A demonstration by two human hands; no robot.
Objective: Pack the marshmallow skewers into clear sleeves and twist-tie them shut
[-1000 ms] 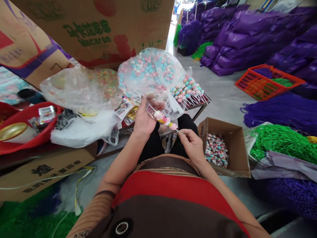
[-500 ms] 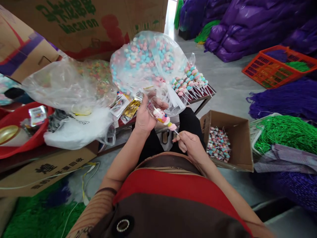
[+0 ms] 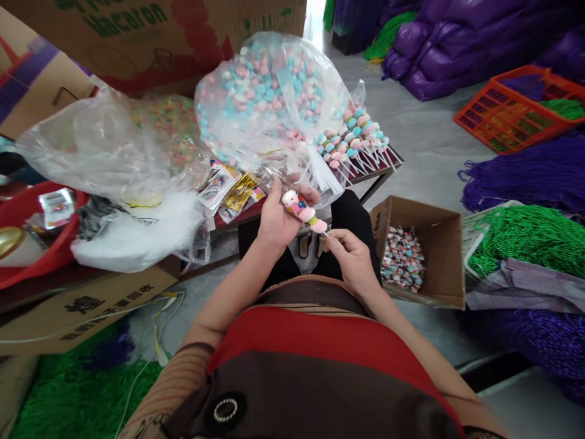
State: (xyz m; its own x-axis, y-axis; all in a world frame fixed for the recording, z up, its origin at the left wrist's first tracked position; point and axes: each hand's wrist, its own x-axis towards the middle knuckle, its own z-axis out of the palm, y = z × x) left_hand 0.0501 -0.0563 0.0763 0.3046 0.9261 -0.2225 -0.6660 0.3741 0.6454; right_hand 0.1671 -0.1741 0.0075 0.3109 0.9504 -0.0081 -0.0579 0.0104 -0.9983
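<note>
My left hand [image 3: 280,221] cradles a marshmallow skewer [image 3: 308,215] in a clear printed wrapper, its fingers curled behind the top end. Pink, yellow and white pieces show at the skewer's lower end. Just below them, my right hand [image 3: 351,251] is closed in a pinch on the short white stick. Whether anything else sits between those fingertips is hidden. Beyond my left hand lie gold twist-tie strips [image 3: 240,192] and flat printed wrappers [image 3: 218,186] on the table edge. Unwrapped marshmallow skewers [image 3: 354,139] are piled on the table's right corner, sticks pointing toward me.
A large clear bag of pastel marshmallows [image 3: 269,91] fills the table's middle. Left of it are another candy bag [image 3: 164,128] and a red basin [image 3: 75,201]. An open carton [image 3: 441,256] with wrapped candies stands at my right, near an orange crate [image 3: 512,122].
My right fingers have come closer to the candy along the stick. My left hand still supports the skewer. The whole view has shifted slightly.
</note>
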